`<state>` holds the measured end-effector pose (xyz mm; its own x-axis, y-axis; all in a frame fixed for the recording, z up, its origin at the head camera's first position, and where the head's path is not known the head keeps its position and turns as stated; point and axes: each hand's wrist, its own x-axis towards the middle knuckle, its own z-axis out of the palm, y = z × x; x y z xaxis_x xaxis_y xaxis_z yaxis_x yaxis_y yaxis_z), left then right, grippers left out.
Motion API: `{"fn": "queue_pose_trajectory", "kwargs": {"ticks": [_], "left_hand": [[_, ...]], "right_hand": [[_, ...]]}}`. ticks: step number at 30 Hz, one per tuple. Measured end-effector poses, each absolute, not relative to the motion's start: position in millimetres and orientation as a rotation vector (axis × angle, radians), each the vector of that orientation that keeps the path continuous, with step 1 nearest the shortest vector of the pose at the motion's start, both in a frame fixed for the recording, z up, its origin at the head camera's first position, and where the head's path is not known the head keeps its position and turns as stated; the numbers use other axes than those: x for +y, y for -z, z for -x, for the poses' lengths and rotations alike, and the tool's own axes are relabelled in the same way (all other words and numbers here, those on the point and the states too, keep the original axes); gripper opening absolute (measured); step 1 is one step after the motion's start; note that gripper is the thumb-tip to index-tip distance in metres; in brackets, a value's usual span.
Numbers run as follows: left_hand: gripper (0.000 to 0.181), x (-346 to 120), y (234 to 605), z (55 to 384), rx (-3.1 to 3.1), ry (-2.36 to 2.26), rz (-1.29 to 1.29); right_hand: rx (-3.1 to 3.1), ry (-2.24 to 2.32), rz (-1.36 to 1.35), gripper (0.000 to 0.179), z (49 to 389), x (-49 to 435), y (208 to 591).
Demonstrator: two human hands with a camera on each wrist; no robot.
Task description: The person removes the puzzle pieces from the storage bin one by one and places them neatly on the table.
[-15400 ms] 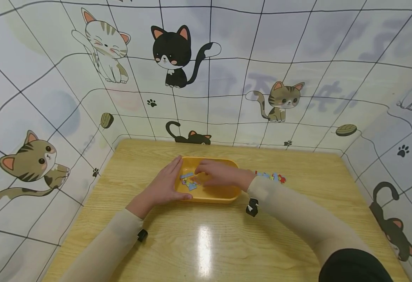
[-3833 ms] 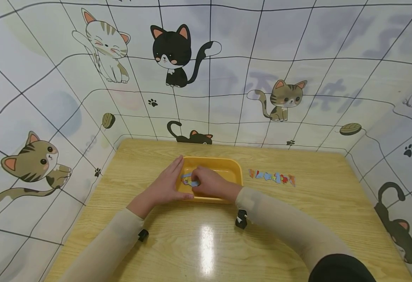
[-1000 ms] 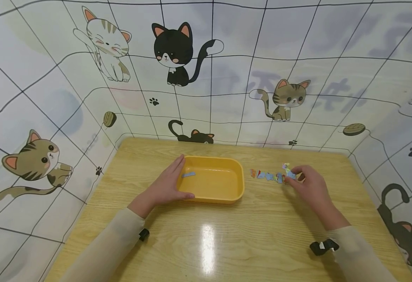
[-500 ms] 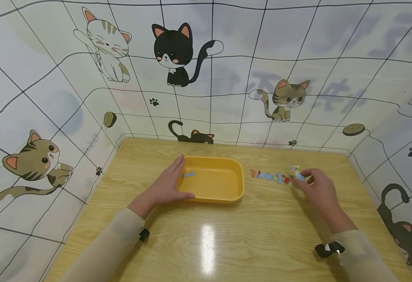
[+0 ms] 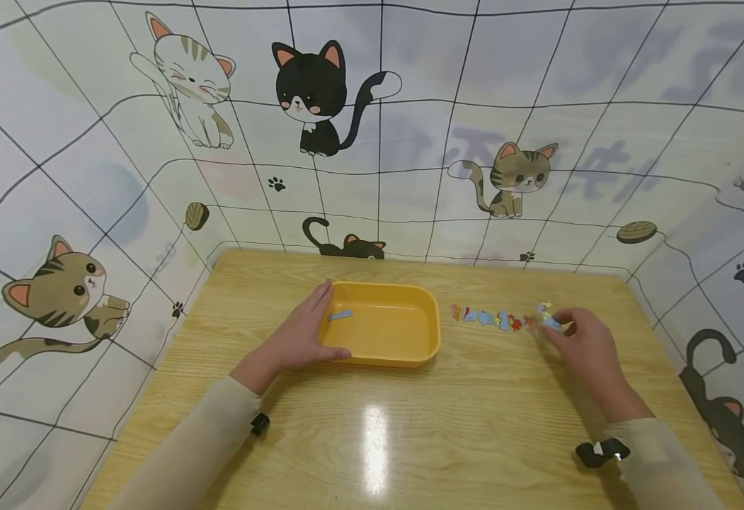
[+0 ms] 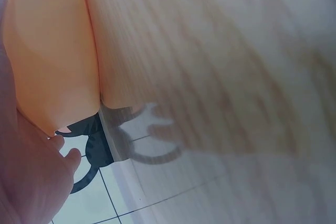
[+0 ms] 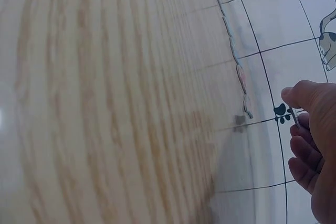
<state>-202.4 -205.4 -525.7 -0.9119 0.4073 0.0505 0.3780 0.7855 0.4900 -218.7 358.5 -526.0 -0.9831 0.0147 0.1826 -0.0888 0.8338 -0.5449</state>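
My right hand (image 5: 585, 347) pinches a small flat puzzle piece (image 5: 546, 316), light blue with yellow and pink, between thumb and fingertips; in the right wrist view the puzzle piece (image 7: 295, 117) appears edge-on as a thin sliver. Just left of it runs a row of colourful puzzle pieces (image 5: 485, 318) on the table, blue, red and orange. My left hand (image 5: 295, 333) rests against the left end of a yellow tray (image 5: 403, 361), fingers straight along its side and thumb at the front rim. Inside the tray lies one narrow blue strip-shaped piece (image 5: 340, 315).
The light wooden table (image 5: 308, 453) ends at a wall covering (image 5: 410, 212) with printed cats and grid lines, which also closes off both sides. A dark camera mount (image 5: 601, 452) sits at the right wrist.
Several seconds ago my right hand was inside the tray. Over the last second it has slid rightward with the pinched puzzle piece, uncovering the row's right end. My left hand has stayed put.
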Motion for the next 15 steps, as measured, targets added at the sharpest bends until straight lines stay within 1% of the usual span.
{"fn": "queue_pose_trajectory", "kwargs": {"ticks": [15], "left_hand": [[0.144, -205.6, 523.3, 201.3, 2.904, -0.773, -0.639]], "right_hand": [[-2.920, -0.882, 0.009, 0.038, 221.1, 365.9, 533.1]]}}
